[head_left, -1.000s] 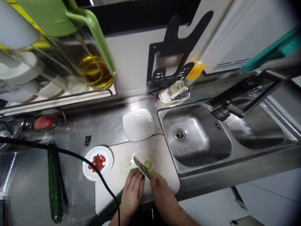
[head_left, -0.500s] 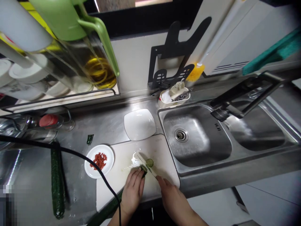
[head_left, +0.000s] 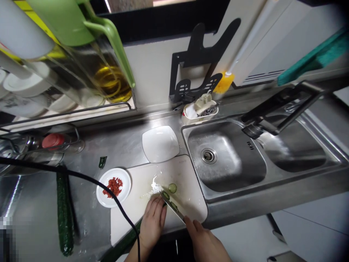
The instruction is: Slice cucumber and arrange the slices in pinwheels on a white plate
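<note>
On the white cutting board (head_left: 188, 174), my left hand (head_left: 153, 220) is closed around a long dark green cucumber (head_left: 124, 244), which runs out past the board's lower left edge. My right hand (head_left: 201, 236) grips the handle of a knife (head_left: 174, 210). The blade lies slanted at the cucumber's cut end, close to my left fingertips. Thin cucumber slices (head_left: 173, 206) are at the blade, and one round slice (head_left: 172, 188) lies flat on the board just beyond it. Most of the knife's handle is hidden by my right hand.
A round plate (head_left: 127, 185) of red pieces overlaps the board's left edge. Behind the board is a square white plate (head_left: 160, 145). A whole cucumber (head_left: 64, 214) lies at the left, a green scrap (head_left: 102, 162) nearer. The double sink (head_left: 229, 156) is at the right. A black cable crosses the left.
My right hand and the knife have moved a little right and down, showing more of the blade. Another slice now shows beside the blade. The whole view has shifted slightly.
</note>
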Available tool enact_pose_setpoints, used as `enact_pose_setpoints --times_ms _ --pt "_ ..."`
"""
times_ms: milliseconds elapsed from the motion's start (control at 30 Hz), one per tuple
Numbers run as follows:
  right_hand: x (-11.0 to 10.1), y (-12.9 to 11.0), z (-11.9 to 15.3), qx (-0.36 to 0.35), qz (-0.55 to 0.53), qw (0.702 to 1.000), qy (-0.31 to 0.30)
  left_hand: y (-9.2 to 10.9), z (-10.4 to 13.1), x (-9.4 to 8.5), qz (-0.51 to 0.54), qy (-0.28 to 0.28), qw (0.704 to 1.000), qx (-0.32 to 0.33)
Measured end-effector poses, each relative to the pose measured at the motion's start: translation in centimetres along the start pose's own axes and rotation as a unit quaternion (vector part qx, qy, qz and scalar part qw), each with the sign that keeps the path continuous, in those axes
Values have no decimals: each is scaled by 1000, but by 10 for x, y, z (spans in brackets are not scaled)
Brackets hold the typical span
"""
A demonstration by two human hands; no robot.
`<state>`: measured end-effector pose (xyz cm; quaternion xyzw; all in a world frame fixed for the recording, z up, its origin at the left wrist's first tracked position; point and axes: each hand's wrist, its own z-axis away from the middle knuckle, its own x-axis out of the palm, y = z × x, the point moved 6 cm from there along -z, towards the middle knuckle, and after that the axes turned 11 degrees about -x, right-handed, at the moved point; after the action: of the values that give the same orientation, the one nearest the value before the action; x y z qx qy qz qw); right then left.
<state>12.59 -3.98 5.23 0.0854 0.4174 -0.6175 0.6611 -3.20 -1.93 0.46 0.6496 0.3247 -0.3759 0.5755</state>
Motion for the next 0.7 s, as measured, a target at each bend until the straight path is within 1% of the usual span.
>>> enact_pose_setpoints --times_ms 133,333,633,700 --pt "1 1 1 2 7 1000 -14 -1 2 2 -3 4 1000 2" --pt "0 2 -1 0 6 1000 12 -1 2 1 -6 10 1000 5" --pt "-11 -1 -4 -9 -5 1000 21 -2 1 1 -5 11 1000 11" --pt "-12 -2 -5 -11 -4 1000 15 -2 1 2 -5 12 1000 13"
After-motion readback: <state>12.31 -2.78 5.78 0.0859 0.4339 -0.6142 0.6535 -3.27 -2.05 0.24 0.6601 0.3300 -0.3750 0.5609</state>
